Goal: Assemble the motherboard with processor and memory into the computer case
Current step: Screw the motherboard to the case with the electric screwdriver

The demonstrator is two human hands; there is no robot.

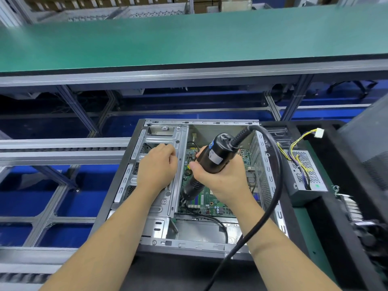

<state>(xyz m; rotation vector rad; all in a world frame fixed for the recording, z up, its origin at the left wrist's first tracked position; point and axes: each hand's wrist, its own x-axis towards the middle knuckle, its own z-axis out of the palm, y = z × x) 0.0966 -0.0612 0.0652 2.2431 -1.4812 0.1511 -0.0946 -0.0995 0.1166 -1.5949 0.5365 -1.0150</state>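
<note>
Head view, looking down on an assembly station.

Surroundings: green conveyor belt [189, 38] across the 12 o'clock side, on an aluminium frame. At 3 o'clock of the case, a power supply unit [304, 177] with perforated top and a bundle of yellow and black wires [302, 139] ending in a white connector. A thick black cable [275, 185] loops from the tool's top end over the case's 3 o'clock wall and runs down toward 6 o'clock, crossing the right forearm.

Container: computer case [189, 238], open side up, lying flat. Inside it, the green motherboard [210, 202] sits on the floor of the right half; much of it is hidden by the tool and right hand. The metal drive cage [163, 139] fills the left half. A thin black wire curves along the case's 6 o'clock end.

Hands: left hand [156, 169] rests on the drive cage, fingers curled inward at its edge; whether they pinch anything cannot be told. Right hand [220, 175] is wrapped around the black electric screwdriver [207, 162], tilted, tip down at the motherboard's 9 o'clock edge.
</note>
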